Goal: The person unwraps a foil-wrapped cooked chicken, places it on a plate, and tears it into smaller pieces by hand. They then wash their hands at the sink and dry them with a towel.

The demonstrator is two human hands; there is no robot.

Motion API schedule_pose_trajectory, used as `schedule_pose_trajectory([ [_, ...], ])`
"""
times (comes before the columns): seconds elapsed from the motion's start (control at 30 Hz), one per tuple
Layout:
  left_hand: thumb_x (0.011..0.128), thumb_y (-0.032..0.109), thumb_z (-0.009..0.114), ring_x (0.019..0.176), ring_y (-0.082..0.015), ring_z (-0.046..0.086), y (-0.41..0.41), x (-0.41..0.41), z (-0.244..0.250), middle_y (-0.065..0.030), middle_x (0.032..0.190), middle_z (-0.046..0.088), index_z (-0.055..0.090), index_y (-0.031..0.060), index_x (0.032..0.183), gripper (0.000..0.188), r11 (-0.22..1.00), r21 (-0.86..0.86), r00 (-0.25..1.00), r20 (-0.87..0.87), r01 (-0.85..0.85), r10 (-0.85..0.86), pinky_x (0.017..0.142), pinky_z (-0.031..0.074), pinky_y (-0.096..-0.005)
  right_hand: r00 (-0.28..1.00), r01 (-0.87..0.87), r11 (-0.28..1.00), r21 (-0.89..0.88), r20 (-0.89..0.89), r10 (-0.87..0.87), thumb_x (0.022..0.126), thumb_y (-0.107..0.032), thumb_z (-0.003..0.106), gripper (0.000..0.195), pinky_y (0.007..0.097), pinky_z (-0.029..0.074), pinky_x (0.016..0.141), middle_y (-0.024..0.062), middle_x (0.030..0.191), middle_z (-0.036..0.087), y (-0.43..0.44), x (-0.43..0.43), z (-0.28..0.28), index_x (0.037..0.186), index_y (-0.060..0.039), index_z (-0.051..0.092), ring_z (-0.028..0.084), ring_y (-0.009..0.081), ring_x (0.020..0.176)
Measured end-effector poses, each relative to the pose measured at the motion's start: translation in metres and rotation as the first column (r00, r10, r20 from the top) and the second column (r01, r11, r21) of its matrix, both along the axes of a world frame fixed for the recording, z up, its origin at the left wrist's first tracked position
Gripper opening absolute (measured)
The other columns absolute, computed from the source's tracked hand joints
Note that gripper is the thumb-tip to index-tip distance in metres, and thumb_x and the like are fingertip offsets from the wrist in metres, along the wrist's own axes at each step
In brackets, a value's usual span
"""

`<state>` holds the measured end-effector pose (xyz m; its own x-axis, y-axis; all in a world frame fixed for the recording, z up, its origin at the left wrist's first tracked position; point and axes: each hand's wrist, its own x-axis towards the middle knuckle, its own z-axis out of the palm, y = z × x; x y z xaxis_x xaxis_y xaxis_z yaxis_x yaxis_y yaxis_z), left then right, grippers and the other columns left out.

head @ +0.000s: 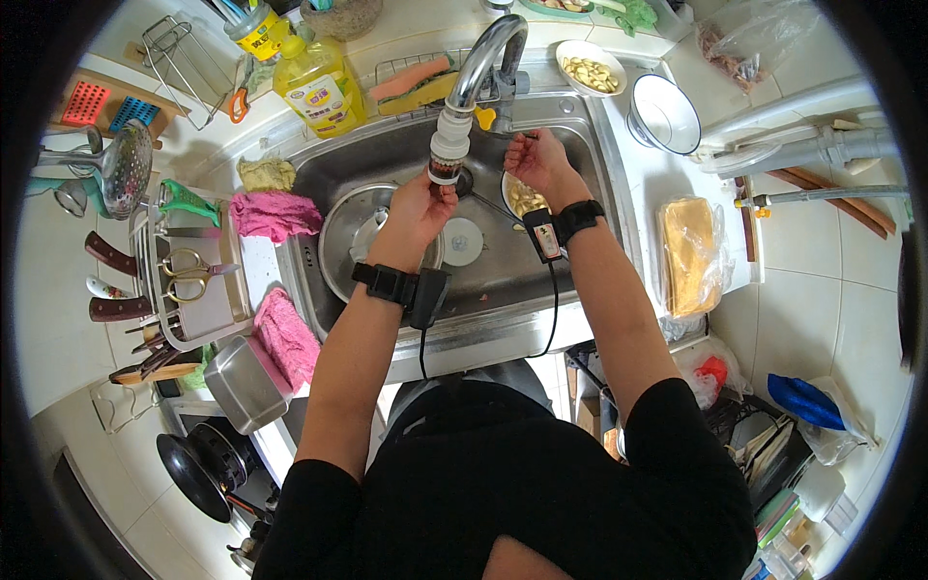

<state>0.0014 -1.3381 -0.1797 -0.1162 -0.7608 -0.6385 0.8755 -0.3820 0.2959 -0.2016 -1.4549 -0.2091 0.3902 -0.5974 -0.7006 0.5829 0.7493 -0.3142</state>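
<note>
My left hand is at the lower end of the faucet's white filter nozzle, fingers curled; whether it grips the nozzle is hidden. Behind that hand a round metal basin sits in the sink, holding a pale item. My right hand is raised with bent fingers beside the chrome faucet's base, near a short dark lever end. Below it, partly covered by the wrist, a bowl of peeled garlic cloves stands in the sink. A white round dish or lid lies on the sink floor.
Yellow dish soap and a wire rack with sponges stand behind the stainless sink. On the right are a garlic bowl, an enamel bowl and a bagged yellow block. Knives and pink cloths are left.
</note>
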Motion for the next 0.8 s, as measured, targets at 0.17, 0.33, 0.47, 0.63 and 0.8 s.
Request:
schedule_pose_trajectory([
  [0.17,0.099,0.006,0.042,0.065,-0.016,0.05,-0.003,-0.008,0.007,-0.0066,0.077,0.05,0.05,0.0001,0.098,0.01,0.999,0.037,1.0,0.017,-0.022,0.021,0.056,0.044,-0.0273,1.0,-0.009,1.0,-0.029,0.012,0.009,0.093,-0.026,0.043,0.027,0.0298,0.036,0.055,0.0022,0.065,0.043,-0.001,-0.006,-0.009,0.074,-0.0079,0.047,0.04,0.0162,0.058],
  [0.33,0.099,0.007,0.043,0.067,-0.0167,0.052,-0.001,-0.001,-0.005,-0.0065,0.079,0.053,0.052,0.0006,0.099,0.011,1.0,0.003,0.999,0.034,0.013,-0.013,0.059,0.046,-0.0273,0.996,0.087,0.992,-0.096,-0.018,-0.09,0.101,-0.032,0.035,0.039,0.0336,0.046,0.066,0.0059,0.07,0.054,0.03,0.016,0.006,0.085,-0.0035,0.057,0.05,0.0195,0.065],
  [0.47,0.101,0.013,0.045,0.085,-0.0184,0.06,0.011,-0.01,-0.013,-0.0111,0.099,0.063,0.057,-0.001,0.111,0.021,0.964,-0.241,0.956,0.29,0.116,-0.042,0.077,0.049,-0.0289,0.905,0.034,0.984,-0.175,0.423,0.044,0.105,-0.038,0.03,0.048,0.0384,0.049,0.083,0.0113,0.09,0.063,0.088,0.048,-0.032,0.101,0.0009,0.058,0.059,0.0252,0.085],
  [0.63,0.104,0.021,0.044,0.119,-0.0258,0.055,0.052,-0.021,0.006,-0.014,0.128,0.059,0.054,-0.0011,0.13,0.036,0.681,-0.312,0.323,0.939,0.663,0.116,0.105,0.039,-0.0364,0.963,0.07,0.998,-0.004,0.263,-0.067,0.105,-0.037,0.028,0.048,0.043,0.045,0.099,0.0177,0.123,0.059,0.103,0.087,0.014,0.121,0.0013,0.051,0.056,0.0313,0.112],
  [0.8,0.101,0.023,0.042,0.128,-0.0379,0.045,0.037,-0.007,-0.007,-0.0208,0.137,0.05,0.047,-0.0001,0.136,0.043,0.63,-0.25,-0.059,0.902,0.736,0.427,0.111,0.029,-0.0451,0.954,-0.041,0.991,-0.13,0.29,0.077,0.104,-0.038,0.032,0.049,0.0444,0.037,0.109,0.02,0.138,0.052,0.095,0.094,0.003,0.125,0.0028,0.05,0.048,0.0341,0.129],
])
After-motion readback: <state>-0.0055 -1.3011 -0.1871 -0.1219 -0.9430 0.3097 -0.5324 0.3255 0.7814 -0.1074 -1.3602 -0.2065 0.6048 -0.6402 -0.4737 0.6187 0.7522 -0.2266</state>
